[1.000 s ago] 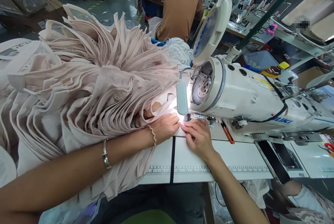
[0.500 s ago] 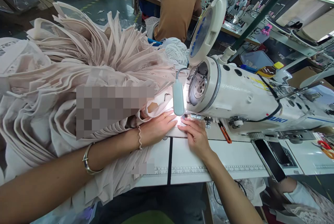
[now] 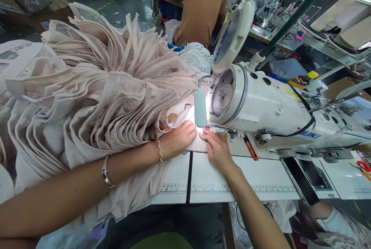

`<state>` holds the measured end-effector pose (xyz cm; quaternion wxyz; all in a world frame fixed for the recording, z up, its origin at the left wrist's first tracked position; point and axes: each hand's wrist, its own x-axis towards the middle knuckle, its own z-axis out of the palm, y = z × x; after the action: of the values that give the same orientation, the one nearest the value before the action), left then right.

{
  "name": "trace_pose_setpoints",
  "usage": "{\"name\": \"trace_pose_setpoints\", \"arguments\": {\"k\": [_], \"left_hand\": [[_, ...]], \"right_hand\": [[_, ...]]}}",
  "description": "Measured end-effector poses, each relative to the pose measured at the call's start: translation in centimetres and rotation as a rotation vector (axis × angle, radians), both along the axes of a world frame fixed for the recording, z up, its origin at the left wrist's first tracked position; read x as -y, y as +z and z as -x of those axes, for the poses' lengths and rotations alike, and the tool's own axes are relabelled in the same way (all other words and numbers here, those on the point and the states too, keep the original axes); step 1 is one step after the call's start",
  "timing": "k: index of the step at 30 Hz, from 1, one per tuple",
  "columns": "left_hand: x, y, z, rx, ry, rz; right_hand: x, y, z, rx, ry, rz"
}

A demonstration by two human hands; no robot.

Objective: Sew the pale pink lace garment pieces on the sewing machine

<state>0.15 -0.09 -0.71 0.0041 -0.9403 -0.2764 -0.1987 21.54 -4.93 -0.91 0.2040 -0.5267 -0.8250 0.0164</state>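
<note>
My left hand (image 3: 177, 140) lies flat on a pale pink cloth piece (image 3: 174, 118) beside the lit needle area, fingers stretched out. A ring and a wavy bracelet show on it. My right hand (image 3: 218, 149) rests just right of it, fingertips forward on the cloth by the presser foot; glare hides what lies beneath them. The white sewing machine (image 3: 261, 106) stands over my right hand. Its round end wheel (image 3: 223, 95) looks blurred. A small lamp (image 3: 200, 108) hangs in front of the needle, which I cannot see.
A big heap of pale pink garments (image 3: 95, 86) covers the table's left side. Orange-handled snips (image 3: 251, 150) and a phone (image 3: 300, 181) lie to the right on the table (image 3: 214, 179). A magnifier-like round cover (image 3: 233, 36) rises above the machine. A co-worker (image 3: 199, 5) sits ahead.
The machine's end wheel has gone from sharp to blurred, as if turning. My left fingers lie closer together. The whole view has shifted slightly.
</note>
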Motion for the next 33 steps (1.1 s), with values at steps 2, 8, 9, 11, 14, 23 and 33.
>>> {"name": "trace_pose_setpoints", "arguments": {"k": [2, 8, 9, 11, 14, 23, 33], "left_hand": [[0.0, 0.0, 0.0, -0.033, 0.013, -0.022], [0.0, 0.4, -0.1, -0.085, 0.060, -0.009], [0.0, 0.5, -0.1, -0.099, 0.075, -0.003], [0.0, 0.8, -0.3, -0.130, 0.098, 0.013], [0.0, 1.2, -0.5, -0.161, 0.128, 0.065], [0.1, 1.8, -1.3, -0.178, 0.260, 0.261], [-0.4, 1.9, -1.9, -0.162, 0.252, 0.179]], "right_hand": [[-0.2, 0.0, -0.1, 0.005, -0.001, 0.023], [-0.6, -0.2, -0.5, 0.079, -0.016, 0.091], [-0.6, -0.3, -0.5, 0.099, -0.023, 0.098], [-0.6, -0.4, -0.5, 0.148, -0.036, 0.105], [-0.5, -0.6, -0.4, 0.223, -0.042, 0.111], [-0.8, -0.3, 0.2, 0.259, -0.127, 0.091], [-2.1, 0.0, 0.3, 0.247, -0.221, -0.011]]}}
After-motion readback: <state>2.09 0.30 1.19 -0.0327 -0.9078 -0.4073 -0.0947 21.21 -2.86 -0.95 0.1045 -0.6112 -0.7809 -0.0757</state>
